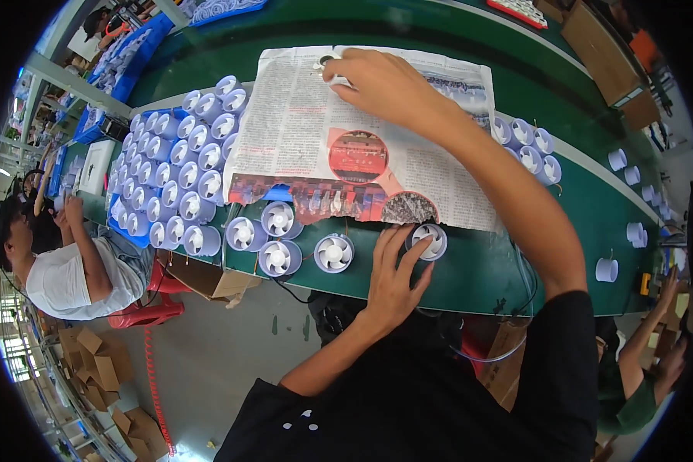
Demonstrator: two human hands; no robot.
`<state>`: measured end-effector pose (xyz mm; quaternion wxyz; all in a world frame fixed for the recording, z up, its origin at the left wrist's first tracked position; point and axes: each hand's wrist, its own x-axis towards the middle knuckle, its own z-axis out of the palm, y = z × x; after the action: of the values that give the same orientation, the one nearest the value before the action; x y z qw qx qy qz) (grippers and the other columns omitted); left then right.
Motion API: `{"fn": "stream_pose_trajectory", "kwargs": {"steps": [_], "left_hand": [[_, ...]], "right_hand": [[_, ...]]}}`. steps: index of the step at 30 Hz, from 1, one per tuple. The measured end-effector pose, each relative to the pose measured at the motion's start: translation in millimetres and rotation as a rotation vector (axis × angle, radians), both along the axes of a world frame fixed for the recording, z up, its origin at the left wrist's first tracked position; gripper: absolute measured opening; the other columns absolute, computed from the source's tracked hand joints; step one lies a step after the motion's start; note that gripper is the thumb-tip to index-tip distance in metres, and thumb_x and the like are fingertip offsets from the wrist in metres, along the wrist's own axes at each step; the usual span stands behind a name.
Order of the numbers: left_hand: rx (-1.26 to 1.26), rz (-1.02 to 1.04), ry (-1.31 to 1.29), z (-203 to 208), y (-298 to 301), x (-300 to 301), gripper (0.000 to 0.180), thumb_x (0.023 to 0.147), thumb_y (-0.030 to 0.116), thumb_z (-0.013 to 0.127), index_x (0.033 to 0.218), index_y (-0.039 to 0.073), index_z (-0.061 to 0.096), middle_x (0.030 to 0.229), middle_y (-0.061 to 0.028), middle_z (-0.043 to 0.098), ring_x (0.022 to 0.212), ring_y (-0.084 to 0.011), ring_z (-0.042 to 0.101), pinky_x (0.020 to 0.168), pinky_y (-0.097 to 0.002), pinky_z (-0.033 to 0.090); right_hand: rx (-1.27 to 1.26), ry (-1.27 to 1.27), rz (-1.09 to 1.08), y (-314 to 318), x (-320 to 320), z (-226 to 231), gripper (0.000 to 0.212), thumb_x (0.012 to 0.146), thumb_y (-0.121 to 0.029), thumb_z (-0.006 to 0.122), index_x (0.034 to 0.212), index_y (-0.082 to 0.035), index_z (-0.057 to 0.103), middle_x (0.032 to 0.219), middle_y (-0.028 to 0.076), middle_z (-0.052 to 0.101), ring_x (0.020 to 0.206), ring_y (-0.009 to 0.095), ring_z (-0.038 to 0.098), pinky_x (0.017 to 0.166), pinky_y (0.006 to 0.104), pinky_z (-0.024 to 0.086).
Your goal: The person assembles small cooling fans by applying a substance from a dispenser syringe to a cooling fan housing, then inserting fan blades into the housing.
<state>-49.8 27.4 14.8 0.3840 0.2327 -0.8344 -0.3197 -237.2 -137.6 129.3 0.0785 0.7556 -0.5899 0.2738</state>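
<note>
My left hand (393, 286) has its fingers curled against the side and rim of a small white-bladed fan in a pale lavender round housing (430, 242), at the table's near edge. Across the newspaper (285, 131) stretches my right arm. At the sheet's far edge my right hand (381, 83) has its fingers bent beside a small round whitish thing (325, 65), partly covered by the fingers. What those fingers pinch is hidden. Left of my left hand stands another fan (334, 253), with a few more fans (279, 258) beyond it.
Rows of similar fans (162, 169) crowd the left, beside the newspaper. More fans (533, 146) stand to its right on the green table (570, 223). A blue bin (142, 58) is far left. Co-workers sit at left (77, 269) and lower right (627, 385).
</note>
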Motion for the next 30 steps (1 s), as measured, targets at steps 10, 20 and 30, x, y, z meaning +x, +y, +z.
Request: {"fn": "stream_pose_trajectory", "kwargs": {"steps": [10,20,30], "left_hand": [[0.033,0.027,-0.006,-3.5,-2.0,2.7,0.060,0.074,0.005,0.078,0.130,0.006,0.054,0.132,-0.0163,0.049,0.127,-0.0391,0.044,0.106,-0.0472,0.039],[0.044,-0.027,0.188,18.7,-1.7,26.5,0.047,0.076,0.003,0.075,0.120,0.008,0.060,0.129,-0.0149,0.053,0.122,-0.0387,0.051,0.102,-0.0476,0.043],[-0.005,0.172,-0.169,59.7,-41.4,92.2,0.048,0.079,0.009,0.073,0.125,0.007,0.057,0.132,-0.0159,0.050,0.123,-0.0372,0.047,0.103,-0.0463,0.040]], "right_hand": [[-0.052,0.613,-0.011,-58.2,10.0,-26.8,0.016,0.083,-0.007,0.059,0.096,-0.003,0.066,0.105,0.014,0.066,0.100,0.029,0.066,0.083,0.0380,0.055],[-0.216,0.065,0.104,41.7,10.6,6.8,0.013,0.086,-0.013,0.067,0.093,-0.002,0.068,0.094,0.014,0.068,0.087,0.030,0.066,0.072,0.0394,0.053],[-0.100,-0.440,-0.532,271.9,65.2,-74.7,0.019,0.084,0.001,0.066,0.103,0.003,0.066,0.092,0.012,0.061,0.078,0.020,0.056,0.070,0.0316,0.044]]}}
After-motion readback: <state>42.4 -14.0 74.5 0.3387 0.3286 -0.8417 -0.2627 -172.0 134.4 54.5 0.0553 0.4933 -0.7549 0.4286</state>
